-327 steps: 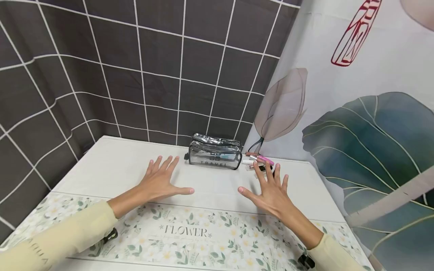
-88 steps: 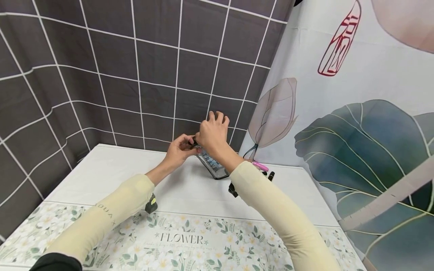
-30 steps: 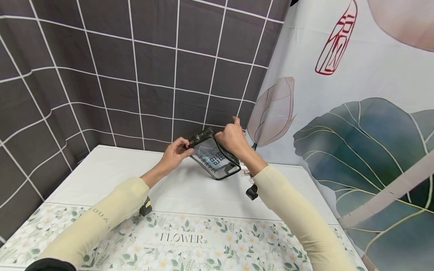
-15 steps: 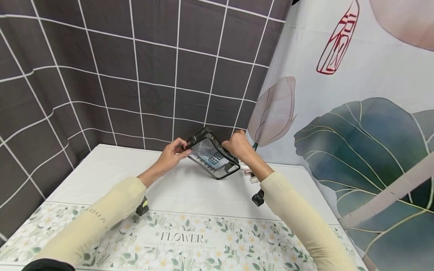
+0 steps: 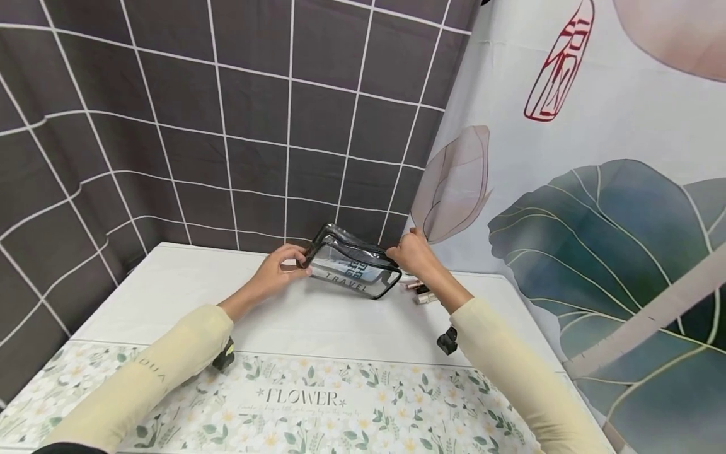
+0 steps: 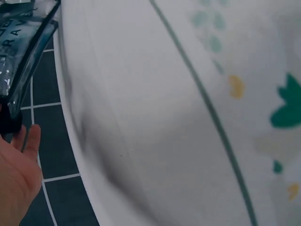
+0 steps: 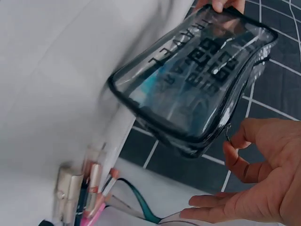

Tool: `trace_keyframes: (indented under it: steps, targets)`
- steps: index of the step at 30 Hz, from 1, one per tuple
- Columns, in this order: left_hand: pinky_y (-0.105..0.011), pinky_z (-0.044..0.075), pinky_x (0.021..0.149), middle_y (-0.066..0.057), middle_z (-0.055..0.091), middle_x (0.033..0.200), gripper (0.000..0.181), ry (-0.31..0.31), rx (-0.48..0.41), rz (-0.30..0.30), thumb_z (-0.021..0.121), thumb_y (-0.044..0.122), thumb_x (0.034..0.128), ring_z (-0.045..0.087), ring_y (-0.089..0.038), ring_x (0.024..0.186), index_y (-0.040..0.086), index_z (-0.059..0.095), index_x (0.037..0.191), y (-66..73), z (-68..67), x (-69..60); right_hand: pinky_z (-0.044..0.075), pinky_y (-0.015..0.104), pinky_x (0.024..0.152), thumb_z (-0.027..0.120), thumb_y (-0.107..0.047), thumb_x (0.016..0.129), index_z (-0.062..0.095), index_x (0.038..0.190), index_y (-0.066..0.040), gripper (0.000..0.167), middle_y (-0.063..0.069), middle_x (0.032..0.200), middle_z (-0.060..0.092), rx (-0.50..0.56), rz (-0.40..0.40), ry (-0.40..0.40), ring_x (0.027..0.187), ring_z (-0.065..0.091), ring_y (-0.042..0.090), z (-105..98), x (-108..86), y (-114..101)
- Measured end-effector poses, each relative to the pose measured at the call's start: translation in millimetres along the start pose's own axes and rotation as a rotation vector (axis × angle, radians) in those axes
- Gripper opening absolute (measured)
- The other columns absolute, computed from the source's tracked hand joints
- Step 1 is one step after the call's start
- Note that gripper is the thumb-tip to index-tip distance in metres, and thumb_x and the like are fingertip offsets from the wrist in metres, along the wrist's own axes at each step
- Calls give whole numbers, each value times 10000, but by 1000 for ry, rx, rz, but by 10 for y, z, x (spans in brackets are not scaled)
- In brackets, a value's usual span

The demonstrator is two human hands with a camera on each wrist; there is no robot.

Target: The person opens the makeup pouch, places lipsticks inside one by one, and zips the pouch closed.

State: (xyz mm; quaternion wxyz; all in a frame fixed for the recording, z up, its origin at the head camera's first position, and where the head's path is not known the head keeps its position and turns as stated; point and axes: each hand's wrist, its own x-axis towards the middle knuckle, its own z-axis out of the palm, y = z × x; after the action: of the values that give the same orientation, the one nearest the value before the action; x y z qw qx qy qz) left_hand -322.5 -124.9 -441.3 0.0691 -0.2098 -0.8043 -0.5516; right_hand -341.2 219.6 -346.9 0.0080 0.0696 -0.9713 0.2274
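A clear travel pouch with black trim and the word TRAVEL stands tilted at the back of the table. My left hand grips its left end between thumb and fingers. At the opposite end, my right hand pinches a small zipper pull, which the right wrist view shows beside the pouch's top edge. Something pale blue shows through the clear wall. In the left wrist view, only part of the left hand appears, below the pouch's dark end.
Several cosmetics, some tube-shaped, lie right of the pouch, partly hidden by the right arm. A dark grid-patterned cloth hangs behind the white table. A leaf-printed curtain borders the right side.
My right hand has moved rightward along the pouch's top to its right end. The left hand has kept its hold, and the pouch has tipped lower at the left.
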Motion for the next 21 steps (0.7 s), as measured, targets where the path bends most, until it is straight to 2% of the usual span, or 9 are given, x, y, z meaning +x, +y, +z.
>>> trace_keyframes:
  steps: [1, 5, 8, 10, 12, 14, 17, 19, 21]
  targets:
    - [-537, 577, 1184, -276, 634, 1517, 184, 1, 9, -8, 850, 39, 967, 615, -497, 1448, -68, 722, 1044, -15, -6, -3, 370, 612, 1348, 663, -238, 1060, 519, 539, -113, 555, 409, 1624, 537, 7, 14, -11, 1754, 211, 426, -50, -87, -68]
    - [-554, 582, 1178, -260, 668, 1466, 198, -3, 46, -32, 880, 63, 946, 641, -476, 1414, -53, 745, 1033, -47, -19, -9, 382, 606, 1343, 639, -232, 1079, 545, 555, -111, 545, 383, 1794, 283, 3, 24, -14, 1761, 163, 443, -89, -216, -77]
    - [-565, 582, 1175, -273, 687, 1437, 199, -23, 78, -45, 881, 77, 936, 647, -488, 1403, -47, 757, 1030, -47, -22, -10, 330, 609, 1377, 619, -217, 1071, 580, 552, -95, 534, 399, 1783, 291, 12, 16, -9, 1764, 150, 438, -91, -245, -4]
    - [-585, 581, 1171, -281, 699, 1420, 200, -44, 109, -44, 880, 96, 927, 650, -509, 1397, -36, 762, 1018, -38, -18, -15, 274, 611, 1402, 620, -221, 1063, 593, 543, -81, 539, 438, 1664, 460, 17, 9, -10, 1765, 151, 440, -90, -243, 66]
    - [-610, 570, 1177, -272, 714, 1409, 193, -67, 142, -50, 881, 118, 918, 649, -517, 1400, -16, 768, 998, -32, -3, -14, 214, 619, 1419, 625, -222, 1061, 578, 536, -85, 545, 459, 1627, 487, 33, 0, -12, 1762, 154, 454, -91, -242, 134]
    - [-641, 535, 1209, -255, 729, 1402, 188, -90, 181, -55, 881, 149, 916, 649, -524, 1409, 11, 771, 978, -33, 14, -5, 170, 613, 1430, 628, -225, 1061, 540, 515, -106, 566, 432, 1513, 618, 47, -10, -16, 1762, 159, 456, -86, -242, 202]
    - [-685, 485, 1238, -225, 757, 1373, 195, -114, 241, -56, 879, 197, 913, 655, -533, 1410, 42, 781, 978, -25, 32, 2, 134, 608, 1437, 646, -233, 1069, 487, 502, -145, 595, 298, 1068, 809, 68, -11, -23, 1760, 160, 463, -71, -239, 290]
    - [-703, 461, 1245, -202, 776, 1364, 210, -131, 274, -53, 883, 251, 904, 660, -538, 1408, 78, 790, 979, -95, 31, 29, 110, 595, 1444, 658, -246, 1072, 448, 495, -160, 620, 125, 658, 705, 68, -19, -22, 1756, 177, 468, -52, -237, 340]
    - [-703, 482, 1214, -164, 798, 1344, 231, -134, 309, -33, 893, 325, 894, 677, -524, 1384, 132, 801, 983, -312, 47, 100, 119, 594, 1444, 679, -264, 1071, 428, 502, -168, 629, 2, 498, 502, 77, -17, -17, 1752, 186, 475, -27, -242, 376]
